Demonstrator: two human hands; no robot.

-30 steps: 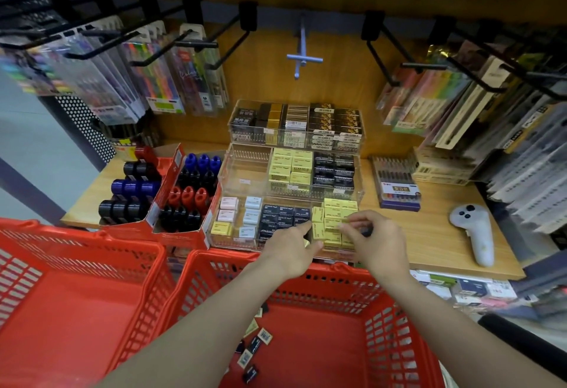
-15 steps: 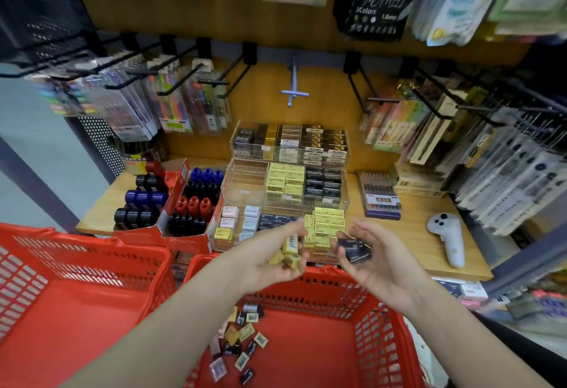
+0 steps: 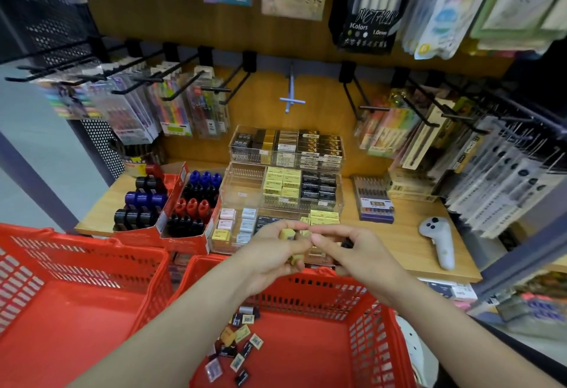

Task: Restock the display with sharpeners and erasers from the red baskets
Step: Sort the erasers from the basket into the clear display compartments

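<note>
The left hand point(image 3: 270, 252) grips several small yellow erasers point(image 3: 288, 234), while the right hand point(image 3: 352, 249) pinches one of them with its fingertips, above the far rim of the right red basket point(image 3: 306, 354), just near of the clear tiered display point(image 3: 276, 203). More erasers lie loose on that basket's floor.

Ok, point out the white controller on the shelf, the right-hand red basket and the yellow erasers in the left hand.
white controller point(image 3: 439, 240): head view, middle of its body.
right-hand red basket point(image 3: 372, 354): head view, right wall.
yellow erasers point(image 3: 288, 234): head view, top eraser's face.
</note>
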